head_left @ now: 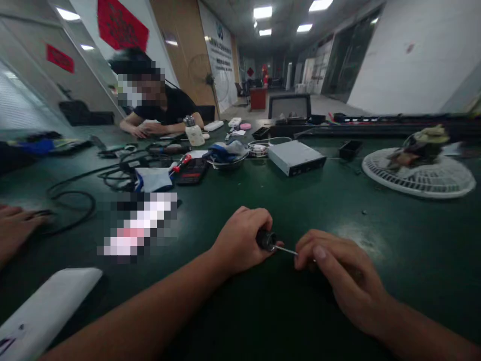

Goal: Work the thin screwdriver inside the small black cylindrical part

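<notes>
Currently we are seeing the left hand [240, 240] clenching a light, stiff screwdriver [266, 240] by its handle. The right hand [340, 276] is curling at the shaft tip, pinch unclear.

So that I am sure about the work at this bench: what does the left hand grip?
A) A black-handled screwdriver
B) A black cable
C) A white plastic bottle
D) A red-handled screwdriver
A. The left hand closes around a black-handled screwdriver, and its thin metal shaft points toward the right hand.
</notes>
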`<act>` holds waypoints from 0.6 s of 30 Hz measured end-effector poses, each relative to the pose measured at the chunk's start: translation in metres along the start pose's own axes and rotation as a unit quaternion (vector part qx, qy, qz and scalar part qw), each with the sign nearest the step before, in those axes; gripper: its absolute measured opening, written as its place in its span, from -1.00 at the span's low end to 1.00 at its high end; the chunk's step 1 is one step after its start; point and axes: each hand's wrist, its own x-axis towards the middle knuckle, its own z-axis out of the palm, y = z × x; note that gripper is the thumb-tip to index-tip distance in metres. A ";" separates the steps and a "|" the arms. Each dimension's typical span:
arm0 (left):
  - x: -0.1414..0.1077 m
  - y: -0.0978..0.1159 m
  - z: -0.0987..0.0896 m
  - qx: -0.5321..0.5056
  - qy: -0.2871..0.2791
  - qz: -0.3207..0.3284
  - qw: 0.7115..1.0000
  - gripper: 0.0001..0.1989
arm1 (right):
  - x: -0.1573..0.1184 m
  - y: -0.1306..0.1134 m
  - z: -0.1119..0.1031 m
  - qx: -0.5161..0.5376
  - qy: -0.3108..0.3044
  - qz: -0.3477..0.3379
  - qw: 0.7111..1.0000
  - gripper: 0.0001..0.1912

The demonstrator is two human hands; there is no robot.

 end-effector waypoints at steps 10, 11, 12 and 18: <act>0.000 0.000 -0.001 -0.013 -0.007 -0.006 1.000 -0.66 | 0.001 -0.001 -0.002 -0.007 0.020 0.006 1.000 -0.63; 0.000 0.000 -0.001 -0.015 -0.007 -0.005 1.000 -0.66 | 0.000 -0.001 -0.002 -0.006 0.010 0.006 1.000 -0.62; 0.000 0.000 -0.001 -0.016 -0.007 -0.003 1.000 -0.66 | 0.000 -0.001 -0.002 -0.009 0.008 0.007 1.000 -0.62; 0.000 0.000 -0.001 -0.012 -0.018 -0.005 1.000 -0.66 | -0.001 0.001 -0.001 -0.044 0.066 0.014 0.997 -0.63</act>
